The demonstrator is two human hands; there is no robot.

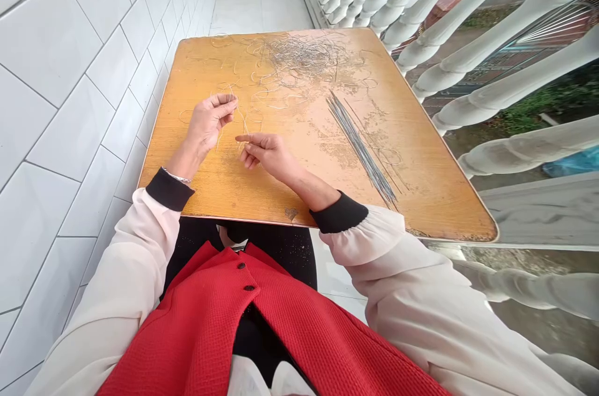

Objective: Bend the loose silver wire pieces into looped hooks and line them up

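On the tabletop (435, 209), left hand (208, 125): fingers (223, 103) curled, seemingly pinching a thin wire (242, 121) up to work it
Right hand (264, 156): half open beside it (grip hard to tell)
Wire tangle (304, 56): far side, kept apart from straight rods (360, 146)

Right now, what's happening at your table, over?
Left hand pinching a thin wire; right hand just beside it. Wire tangle ahead, straight rods to the right. Nothing blocking the hands.
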